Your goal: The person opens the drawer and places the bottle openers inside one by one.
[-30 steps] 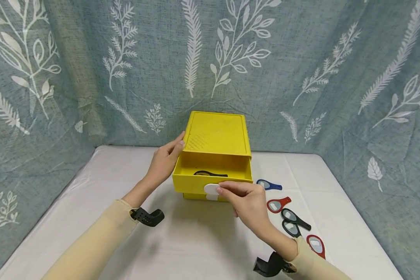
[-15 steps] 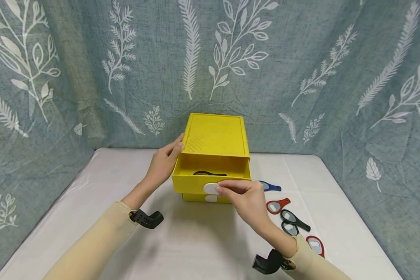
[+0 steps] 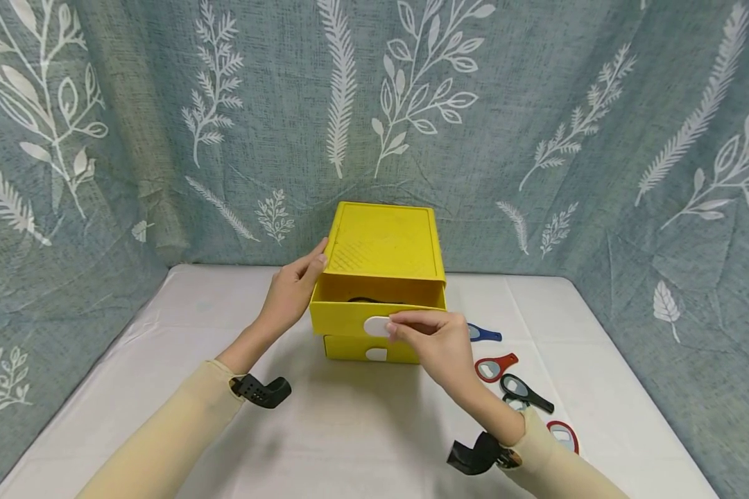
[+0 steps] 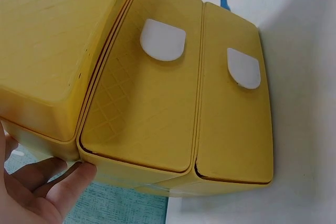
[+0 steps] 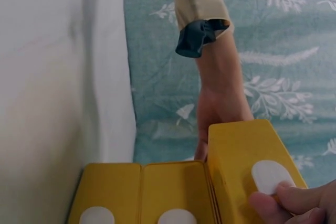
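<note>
A yellow drawer cabinet [image 3: 383, 239] stands at the back of the table, its top drawer [image 3: 340, 319] pulled partway out. My right hand [image 3: 440, 346] pinches the white tab [image 3: 376, 326] on that drawer between thumb and fingers. Inside, only the dark edge of a black bottle opener [image 3: 363, 300] shows over the drawer front. My left hand [image 3: 290, 294] rests against the cabinet's left side near the top front corner; its fingertips [image 4: 79, 177] touch the side wall in the left wrist view. Two lower drawers [image 4: 142, 87] sit closed, each with a white tab.
Right of the cabinet lie several bottle openers: a blue one [image 3: 487, 335], a red one [image 3: 496, 368], a black one [image 3: 527, 392] overlapping another black one, and a red one [image 3: 564, 436] nearer my right sleeve. A patterned curtain [image 3: 274, 125] hangs behind the white table [image 3: 337, 443].
The top drawer has slid inward a little with my right hand on its tab, hiding more of the bottle opener inside. My left hand has stayed against the cabinet.
</note>
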A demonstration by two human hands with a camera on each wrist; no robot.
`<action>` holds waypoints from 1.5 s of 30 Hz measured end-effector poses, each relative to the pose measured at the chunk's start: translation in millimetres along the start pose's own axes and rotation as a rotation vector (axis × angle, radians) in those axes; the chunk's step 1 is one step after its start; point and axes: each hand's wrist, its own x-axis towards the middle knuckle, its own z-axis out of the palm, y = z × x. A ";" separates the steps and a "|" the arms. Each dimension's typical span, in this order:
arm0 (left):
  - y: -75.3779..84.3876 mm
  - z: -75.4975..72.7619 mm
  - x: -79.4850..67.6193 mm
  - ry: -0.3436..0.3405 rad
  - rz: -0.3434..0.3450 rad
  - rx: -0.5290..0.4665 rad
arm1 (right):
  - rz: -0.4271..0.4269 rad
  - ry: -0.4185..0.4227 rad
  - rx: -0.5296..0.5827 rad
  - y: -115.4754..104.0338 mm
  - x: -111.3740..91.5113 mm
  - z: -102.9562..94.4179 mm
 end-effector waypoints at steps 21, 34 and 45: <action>-1.1 -2.2 0.7 -0.058 -0.052 -0.112 | 0.066 -0.001 -0.010 -24.1 16.7 0.7; -0.4 -2.5 1.5 -0.073 -0.070 -0.167 | 0.073 0.021 -0.009 -1.4 33.7 1.5; 0.0 -2.8 0.9 -0.069 -0.076 -0.177 | 0.040 0.075 0.029 19.7 40.4 5.2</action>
